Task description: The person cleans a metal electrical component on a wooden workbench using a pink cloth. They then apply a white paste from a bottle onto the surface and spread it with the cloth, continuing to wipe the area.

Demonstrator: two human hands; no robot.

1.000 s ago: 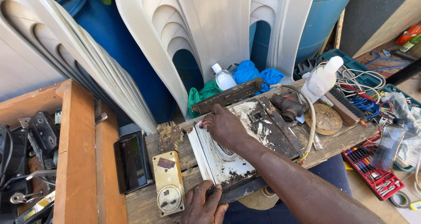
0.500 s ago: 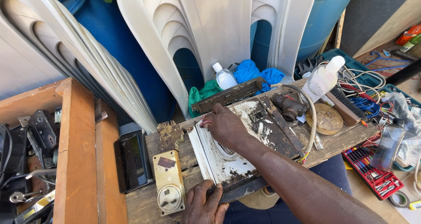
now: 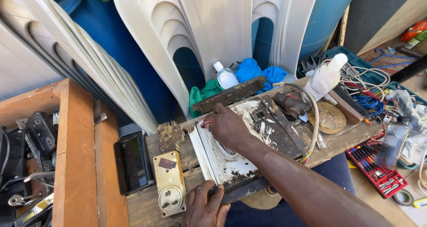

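Observation:
A flat white plate with burnt, dirty patches (image 3: 231,160) lies on a worn wooden board (image 3: 147,204) across my lap. My right hand (image 3: 227,125) rests on the plate's far left corner, fingers bent and pinched against the rim; whether it grips something small I cannot tell. My left hand (image 3: 205,205) presses flat on the plate's near edge, fingers spread. A yellowed socket box (image 3: 170,182) lies just left of the plate.
A black rectangular device (image 3: 132,161) sits at the board's left end. Beyond the plate: a dark metal bar (image 3: 231,94), a rusty fitting with hose (image 3: 291,104), a round disc (image 3: 327,117), white bottles (image 3: 324,78). A screwdriver set (image 3: 373,170) lies right, a wooden crate (image 3: 73,156) left, white plastic chairs behind.
Almost nothing differs: my right hand has shifted very slightly on the plate's far corner, and my left hand stays pressed on the near edge.

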